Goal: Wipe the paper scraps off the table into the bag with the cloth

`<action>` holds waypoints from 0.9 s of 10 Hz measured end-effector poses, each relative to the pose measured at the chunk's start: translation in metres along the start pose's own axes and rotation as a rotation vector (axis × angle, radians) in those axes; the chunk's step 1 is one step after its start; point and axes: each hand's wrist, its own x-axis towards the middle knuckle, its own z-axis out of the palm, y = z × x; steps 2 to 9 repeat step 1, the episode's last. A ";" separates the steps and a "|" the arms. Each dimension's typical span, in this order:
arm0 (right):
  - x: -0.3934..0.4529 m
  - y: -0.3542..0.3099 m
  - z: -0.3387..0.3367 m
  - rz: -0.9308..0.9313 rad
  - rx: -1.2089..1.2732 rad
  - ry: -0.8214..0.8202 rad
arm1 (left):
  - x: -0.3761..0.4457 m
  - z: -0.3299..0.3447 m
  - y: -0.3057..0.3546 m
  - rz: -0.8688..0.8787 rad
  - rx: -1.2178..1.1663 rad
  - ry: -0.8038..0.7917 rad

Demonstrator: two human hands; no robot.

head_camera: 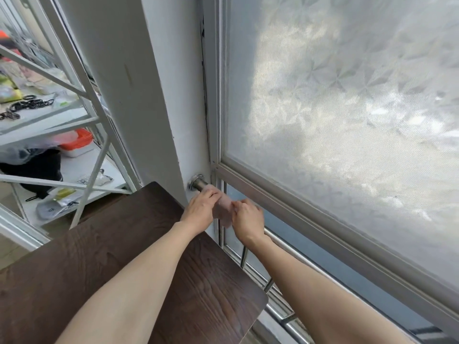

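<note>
A pale pink cloth (222, 209) hangs over a metal rail (198, 184) fixed to the white wall by the window. My left hand (200, 208) grips the cloth on the rail from the left. My right hand (247, 220) pinches the cloth's right side. Both arms reach across the dark wooden table (74, 264), whose visible top shows no paper scraps. No bag is in view.
A frosted window (347, 108) fills the right side, with a metal railing (280, 316) below it. On the left stands a white metal shelf (82, 135) holding an orange-lidded box (78, 142), black items and packets.
</note>
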 end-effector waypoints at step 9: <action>0.002 -0.001 -0.002 -0.008 -0.026 0.005 | -0.002 -0.001 0.001 -0.019 0.018 -0.011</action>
